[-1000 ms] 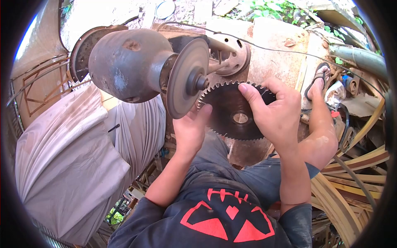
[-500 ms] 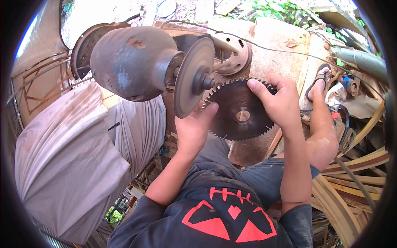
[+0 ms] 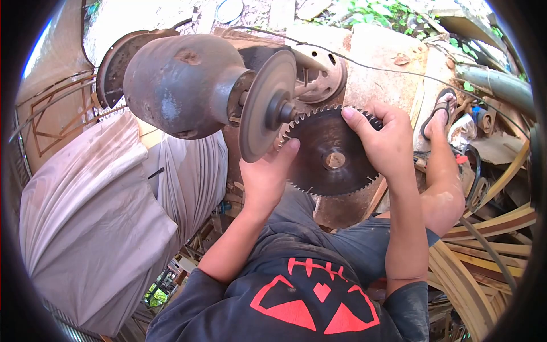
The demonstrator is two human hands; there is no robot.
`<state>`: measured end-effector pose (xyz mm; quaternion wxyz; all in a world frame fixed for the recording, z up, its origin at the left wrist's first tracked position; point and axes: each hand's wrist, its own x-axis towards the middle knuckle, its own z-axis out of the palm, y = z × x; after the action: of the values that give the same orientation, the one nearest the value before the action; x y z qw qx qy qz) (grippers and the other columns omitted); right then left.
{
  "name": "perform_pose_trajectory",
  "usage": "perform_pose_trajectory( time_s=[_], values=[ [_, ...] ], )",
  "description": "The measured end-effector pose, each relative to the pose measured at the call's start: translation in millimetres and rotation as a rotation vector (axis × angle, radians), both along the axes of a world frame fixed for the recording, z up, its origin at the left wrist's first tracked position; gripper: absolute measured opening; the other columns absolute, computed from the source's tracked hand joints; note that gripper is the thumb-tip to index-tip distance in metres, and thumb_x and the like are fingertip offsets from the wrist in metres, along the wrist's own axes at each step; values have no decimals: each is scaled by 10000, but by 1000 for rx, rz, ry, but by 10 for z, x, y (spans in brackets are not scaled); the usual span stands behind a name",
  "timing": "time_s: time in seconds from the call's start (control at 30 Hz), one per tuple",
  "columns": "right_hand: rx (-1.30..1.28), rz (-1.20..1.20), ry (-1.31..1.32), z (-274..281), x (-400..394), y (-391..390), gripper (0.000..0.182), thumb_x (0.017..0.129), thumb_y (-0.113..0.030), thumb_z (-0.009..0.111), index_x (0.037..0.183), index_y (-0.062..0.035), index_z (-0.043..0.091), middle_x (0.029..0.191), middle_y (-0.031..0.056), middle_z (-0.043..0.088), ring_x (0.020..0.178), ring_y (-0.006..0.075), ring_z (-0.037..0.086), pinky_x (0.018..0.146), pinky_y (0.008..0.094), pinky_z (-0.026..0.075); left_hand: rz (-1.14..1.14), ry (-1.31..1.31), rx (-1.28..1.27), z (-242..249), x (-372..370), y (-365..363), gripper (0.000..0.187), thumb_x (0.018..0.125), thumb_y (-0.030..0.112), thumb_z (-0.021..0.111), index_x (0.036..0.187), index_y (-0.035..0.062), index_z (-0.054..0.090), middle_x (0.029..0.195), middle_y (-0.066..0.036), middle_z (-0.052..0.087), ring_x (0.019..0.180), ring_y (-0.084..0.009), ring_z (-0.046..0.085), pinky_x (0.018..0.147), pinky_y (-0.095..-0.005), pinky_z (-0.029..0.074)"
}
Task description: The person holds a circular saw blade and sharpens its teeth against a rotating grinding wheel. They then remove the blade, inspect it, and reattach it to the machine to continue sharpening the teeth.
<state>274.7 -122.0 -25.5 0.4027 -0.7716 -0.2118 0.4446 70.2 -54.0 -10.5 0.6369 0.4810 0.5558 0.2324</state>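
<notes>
A dark circular saw blade (image 3: 313,162) with a toothed rim and a round centre hole is held up in front of my body. My left hand (image 3: 268,171) grips its left edge, thumb on the near face, right by the grinding wheel. On the upper right rim, my right hand (image 3: 384,134) is closed, thumb flat on the face and fingers behind. The thin grinding wheel (image 3: 256,119) sits on the shaft of a rusty grey motor (image 3: 182,85) at the blade's left. Teeth at the blade's upper left overlap the wheel's hub nut in this view.
A draped grey cloth (image 3: 102,216) covers something at the left. A dark cable (image 3: 376,65) runs across the top. Curved wood strips (image 3: 467,279) pile up at the lower right. My sandalled foot (image 3: 441,114) rests on the right, near a grey pipe (image 3: 496,85).
Almost nothing differs. Both hands keep their hold on the saw blade, with only a very slight shift of the left hand.
</notes>
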Motion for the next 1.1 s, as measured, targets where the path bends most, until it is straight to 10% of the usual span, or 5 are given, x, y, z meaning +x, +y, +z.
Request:
perform_pose_trajectory(
  time_s=[0.23,0.37,0.97,1.1],
  values=[
    [-36,10,-134,169,-33,7,393,814,-334,801,700,21,677,539,140,597,488,184,572,517,362,449,-28,48,38,-29,-2,5,442,900,1,703,1305,-32,531,1142,-54,608,974,-97,565,836,-263,467],
    [-40,31,-186,217,-47,19,394,809,-331,800,698,24,671,549,161,603,492,232,592,527,380,459,-46,95,93,-1,40,6,172,967,54,661,1122,22,593,723,74,516,634,-10,430,580,-209,315],
    [-15,71,-179,229,-89,0,388,797,-323,797,699,28,662,541,177,597,486,266,608,523,394,468,-6,111,29,36,31,14,354,949,111,707,1244,-25,566,1000,-22,622,844,-72,568,764,-237,473],
    [-1,61,-181,238,-103,7,395,799,-327,793,689,25,653,534,175,598,485,268,616,520,395,472,27,147,80,29,92,-7,323,949,138,714,1234,23,613,731,83,577,606,4,448,531,-185,315]
  ],
)
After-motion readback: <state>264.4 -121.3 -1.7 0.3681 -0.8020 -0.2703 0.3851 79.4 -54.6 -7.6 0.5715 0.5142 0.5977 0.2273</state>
